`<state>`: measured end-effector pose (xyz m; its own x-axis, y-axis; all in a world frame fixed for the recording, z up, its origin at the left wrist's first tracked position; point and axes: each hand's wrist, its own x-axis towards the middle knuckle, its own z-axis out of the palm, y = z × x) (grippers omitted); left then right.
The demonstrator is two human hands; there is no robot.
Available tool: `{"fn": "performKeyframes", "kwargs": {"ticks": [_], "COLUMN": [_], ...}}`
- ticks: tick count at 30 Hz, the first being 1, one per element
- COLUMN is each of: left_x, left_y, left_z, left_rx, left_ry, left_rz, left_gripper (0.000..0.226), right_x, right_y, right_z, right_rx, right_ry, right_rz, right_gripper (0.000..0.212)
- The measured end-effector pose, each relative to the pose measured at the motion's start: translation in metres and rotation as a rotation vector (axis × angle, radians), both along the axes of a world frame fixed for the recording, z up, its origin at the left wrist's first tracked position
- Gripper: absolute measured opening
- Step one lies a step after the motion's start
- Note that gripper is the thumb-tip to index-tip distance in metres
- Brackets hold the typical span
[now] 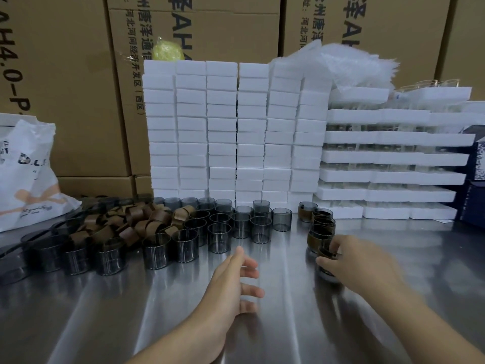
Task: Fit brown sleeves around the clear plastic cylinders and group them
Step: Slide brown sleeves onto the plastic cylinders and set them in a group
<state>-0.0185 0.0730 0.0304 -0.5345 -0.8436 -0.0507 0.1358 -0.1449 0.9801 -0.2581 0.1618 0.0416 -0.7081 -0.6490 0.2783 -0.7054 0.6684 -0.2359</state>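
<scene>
Grouping a sleeved cylinder into the finished row, right hand curled round it, left hand spread empty, next likely fetching a bare cylinder

Shiny steel table fills the lower frame. At centre left stand rows of bare smoky-clear cylinders, upright and close together, with a loose pile of brown sleeves just behind them to the left. At centre right a short line of sleeved cylinders stands apart from them. Along the back edge: a crumpled white bag at far left, tall stacks of white foam blocks at centre, stacked white foam trays to the right, and a dark blue box at far right.
</scene>
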Motion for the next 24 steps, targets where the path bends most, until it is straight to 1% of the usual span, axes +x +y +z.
{"fn": "performKeyframes", "kwargs": {"ticks": [2,4,7,13,14,16,18,20,24], "left_x": [0.001,0.001,0.001,0.001,0.002,0.002,0.002,0.001,0.0], "left_y": [0.001,0.001,0.0,0.001,0.001,0.002,0.002,0.001,-0.003], "left_z": [0.0,-0.001,-0.001,-0.002,-0.002,-0.001,-0.001,-0.001,-0.005], "left_rx": [-0.006,-0.013,-0.02,-0.037,-0.039,-0.039,-0.037,-0.028,-0.044], "left_ry": [0.004,0.001,0.0,-0.01,-0.01,-0.008,-0.002,0.005,0.002], "left_rz": [-0.003,-0.004,-0.007,-0.02,-0.024,-0.027,-0.026,-0.021,-0.015], "left_gripper": [0.051,0.05,0.049,0.049,0.048,0.047,0.046,0.045,0.041], "right_x": [0.001,-0.001,-0.003,-0.006,-0.005,-0.002,-0.001,-0.003,-0.006], "right_y": [-0.003,-0.005,-0.006,-0.009,-0.009,-0.01,-0.011,-0.011,-0.012], "right_z": [-0.001,-0.003,-0.008,-0.018,-0.019,-0.021,-0.023,-0.025,-0.028], "right_rx": [-0.013,-0.038,-0.067,-0.109,-0.131,-0.155,-0.098,-0.045,-0.052], "right_ry": [0.027,0.003,-0.03,-0.139,-0.174,-0.233,-0.226,-0.213,-0.224], "right_rz": [-0.002,0.017,0.042,0.105,0.137,0.201,0.218,0.213,0.225], "right_gripper": [0.023,0.018,0.02,0.037,0.045,0.066,0.083,0.086,0.077]}}
